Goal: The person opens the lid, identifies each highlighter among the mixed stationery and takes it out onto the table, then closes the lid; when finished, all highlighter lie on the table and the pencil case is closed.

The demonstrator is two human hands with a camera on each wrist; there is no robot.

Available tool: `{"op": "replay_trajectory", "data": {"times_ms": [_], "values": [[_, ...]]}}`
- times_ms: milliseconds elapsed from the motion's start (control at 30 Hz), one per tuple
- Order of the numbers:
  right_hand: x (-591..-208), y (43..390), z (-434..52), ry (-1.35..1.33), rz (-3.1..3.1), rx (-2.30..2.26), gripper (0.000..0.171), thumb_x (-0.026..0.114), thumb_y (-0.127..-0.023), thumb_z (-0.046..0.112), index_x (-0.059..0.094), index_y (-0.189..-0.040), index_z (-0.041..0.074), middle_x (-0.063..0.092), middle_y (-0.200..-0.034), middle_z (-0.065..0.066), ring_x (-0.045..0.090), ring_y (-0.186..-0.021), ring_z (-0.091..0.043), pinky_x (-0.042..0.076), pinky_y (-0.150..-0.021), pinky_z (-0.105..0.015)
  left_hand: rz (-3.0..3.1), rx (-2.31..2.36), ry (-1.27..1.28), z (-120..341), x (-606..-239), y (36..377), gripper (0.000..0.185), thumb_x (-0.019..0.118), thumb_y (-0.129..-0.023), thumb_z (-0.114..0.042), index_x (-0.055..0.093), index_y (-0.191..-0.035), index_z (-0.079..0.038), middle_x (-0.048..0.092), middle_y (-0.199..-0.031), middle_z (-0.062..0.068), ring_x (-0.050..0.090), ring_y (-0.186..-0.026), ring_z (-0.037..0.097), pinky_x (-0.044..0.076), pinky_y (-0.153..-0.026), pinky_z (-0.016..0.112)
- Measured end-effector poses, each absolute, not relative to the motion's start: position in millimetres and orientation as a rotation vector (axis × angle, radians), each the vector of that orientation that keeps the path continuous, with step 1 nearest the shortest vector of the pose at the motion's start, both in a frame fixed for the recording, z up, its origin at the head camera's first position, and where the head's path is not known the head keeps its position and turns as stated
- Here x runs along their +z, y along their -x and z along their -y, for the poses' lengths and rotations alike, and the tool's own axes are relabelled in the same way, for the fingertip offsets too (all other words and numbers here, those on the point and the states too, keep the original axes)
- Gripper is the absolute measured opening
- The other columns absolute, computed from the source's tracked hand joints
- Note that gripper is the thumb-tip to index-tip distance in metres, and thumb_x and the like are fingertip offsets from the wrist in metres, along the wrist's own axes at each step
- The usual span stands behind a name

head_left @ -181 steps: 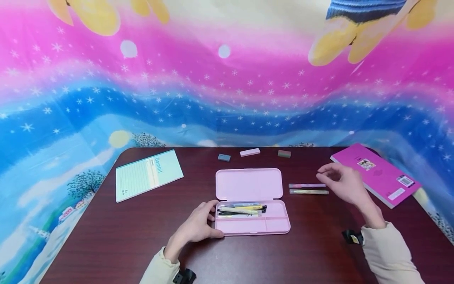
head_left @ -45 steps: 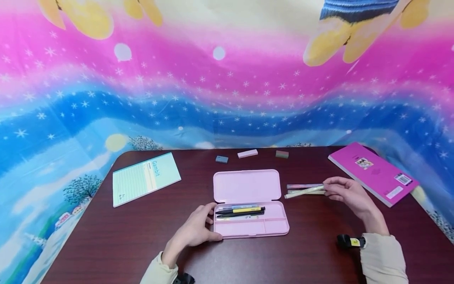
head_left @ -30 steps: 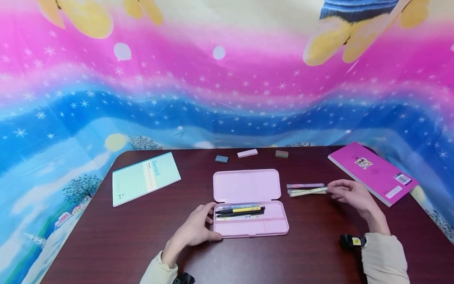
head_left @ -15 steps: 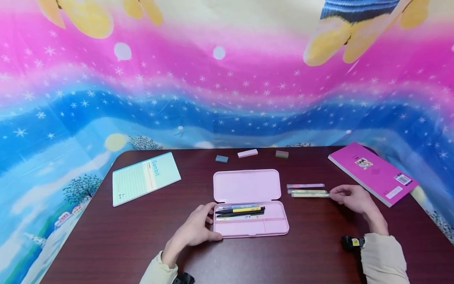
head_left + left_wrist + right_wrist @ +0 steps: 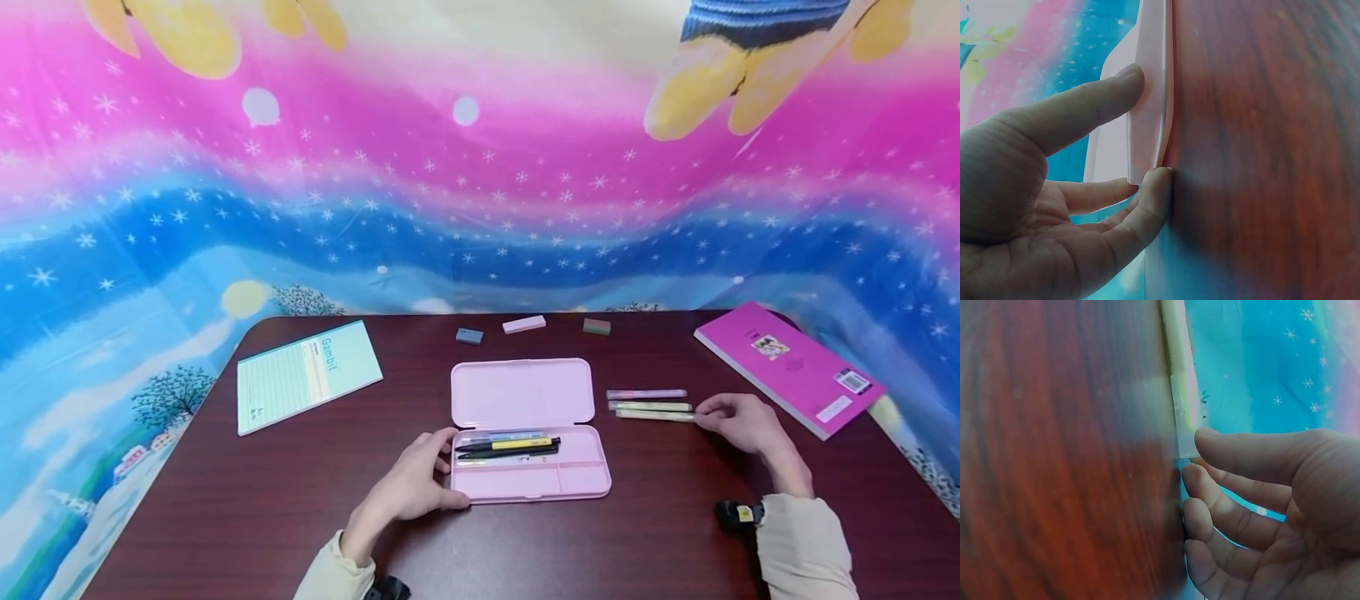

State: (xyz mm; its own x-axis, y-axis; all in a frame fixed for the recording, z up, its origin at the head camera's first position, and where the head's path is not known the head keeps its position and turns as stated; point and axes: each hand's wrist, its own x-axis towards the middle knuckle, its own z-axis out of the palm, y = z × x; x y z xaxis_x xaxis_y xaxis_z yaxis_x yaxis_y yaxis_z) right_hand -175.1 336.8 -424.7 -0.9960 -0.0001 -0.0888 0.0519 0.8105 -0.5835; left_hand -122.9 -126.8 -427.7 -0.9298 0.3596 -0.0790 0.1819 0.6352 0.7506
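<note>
Case point(image 5: 502, 482) at left hand point(image 5: 415, 481) coloured plain pale pink; pens point(image 5: 517, 445) inside trimmed in black, yellow, blue. Near marker point(image 5: 652, 415) at right hand point(image 5: 742, 421) tinted pale yellow, middle marker point(image 5: 651, 407) likewise; far marker point(image 5: 647, 393) tinted pink-purple. Notebook point(image 5: 310, 379) beyond left hand coloured mint, ruled with thin lines point(image 5: 277, 387), edged teal. Book point(image 5: 798, 371) beyond right hand coloured magenta, printed with black-and-white barcode point(image 5: 853, 381). Table point(image 5: 562, 546) under hands grained red-brown. Cloth point(image 5: 525, 137) beyond hands banded pink and blue, dotted with white snowflakes point(image 5: 599, 181).
</note>
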Motion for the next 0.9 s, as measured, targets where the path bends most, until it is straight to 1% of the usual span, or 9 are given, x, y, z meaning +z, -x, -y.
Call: {"op": "replay_trajectory", "data": {"times_ms": [167,267,333,467,567,733,800,900], "values": [[-424,174,-336,-0.039,-2.950,-0.977,0.029,0.071,-0.087,0.022,0.068,-0.099,-0.004,0.069,-0.083,-0.010,0.060,-0.074,-0.018,0.045,-0.065,-0.034,-2.631,1.169,-0.437,127,-428,122,0.086,0.089,-0.065,-0.018,0.044,-0.135,0.002,0.051,-0.110,0.011,0.057,-0.091,0.017,0.047,-0.081,0.035],[-422,173,-335,-0.059,-3.005,-1.007,0.030,0.071,-0.087,0.023,0.067,-0.099,-0.004,0.070,-0.082,-0.011,0.060,-0.072,-0.015,0.045,-0.063,-0.031,-2.630,1.169,-0.439,127,-428,122,0.086,0.089,-0.065,-0.018,0.044,-0.135,0.002,0.051,-0.110,0.011,0.057,-0.091,0.017,0.047,-0.080,0.034],[-420,172,-335,-0.078,-3.032,-1.041,0.031,0.069,-0.088,0.025,0.067,-0.100,-0.004,0.070,-0.082,-0.012,0.058,-0.071,-0.013,0.046,-0.061,-0.029,-2.630,1.171,-0.441,127,-428,122,0.086,0.089,-0.065,-0.018,0.044,-0.135,0.002,0.051,-0.110,0.011,0.057,-0.091,0.017,0.047,-0.080,0.034],[-416,170,-333,-0.081,-3.070,-1.127,0.034,0.067,-0.090,0.029,0.067,-0.103,-0.002,0.069,-0.088,-0.014,0.056,-0.071,-0.005,0.046,-0.059,-0.025,-2.630,1.171,-0.441,127,-428,122,0.086,0.089,-0.065,-0.018,0.044,-0.135,0.002,0.051,-0.110,0.011,0.057,-0.091,0.017,0.047,-0.080,0.035],[-408,168,-330,-0.076,-3.066,-1.240,0.036,0.065,-0.091,0.032,0.066,-0.107,-0.001,0.069,-0.090,-0.009,0.056,-0.072,0.001,0.047,-0.060,-0.023,-2.628,1.168,-0.438,127,-428,122,0.087,0.089,-0.065,-0.019,0.044,-0.136,0.002,0.051,-0.110,0.011,0.057,-0.091,0.017,0.047,-0.080,0.035],[-391,166,-318,-0.084,-3.019,-1.536,0.037,0.066,-0.092,0.030,0.064,-0.110,-0.001,0.067,-0.080,0.010,0.061,-0.068,-0.001,0.049,-0.061,-0.018,-2.621,1.178,-0.448,127,-428,123,0.088,0.089,-0.065,-0.019,0.043,-0.136,0.002,0.051,-0.110,0.011,0.056,-0.091,0.017,0.047,-0.080,0.033],[-384,166,-309,-0.046,-3.005,-1.603,0.035,0.065,-0.092,0.029,0.063,-0.111,-0.001,0.067,-0.080,0.013,0.063,-0.068,-0.002,0.050,-0.062,-0.016,-2.621,1.183,-0.447,127,-428,123,0.088,0.089,-0.064,-0.019,0.043,-0.136,0.002,0.051,-0.110,0.011,0.056,-0.091,0.017,0.047,-0.080,0.033],[-377,165,-293,0.043,-2.997,-1.595,0.034,0.065,-0.092,0.028,0.063,-0.112,0.000,0.067,-0.082,0.013,0.063,-0.071,-0.003,0.050,-0.064,-0.017,-2.621,1.179,-0.440,128,-428,123,0.087,0.089,-0.064,-0.019,0.043,-0.136,0.002,0.051,-0.109,0.010,0.056,-0.091,0.017,0.047,-0.079,0.033]]}}
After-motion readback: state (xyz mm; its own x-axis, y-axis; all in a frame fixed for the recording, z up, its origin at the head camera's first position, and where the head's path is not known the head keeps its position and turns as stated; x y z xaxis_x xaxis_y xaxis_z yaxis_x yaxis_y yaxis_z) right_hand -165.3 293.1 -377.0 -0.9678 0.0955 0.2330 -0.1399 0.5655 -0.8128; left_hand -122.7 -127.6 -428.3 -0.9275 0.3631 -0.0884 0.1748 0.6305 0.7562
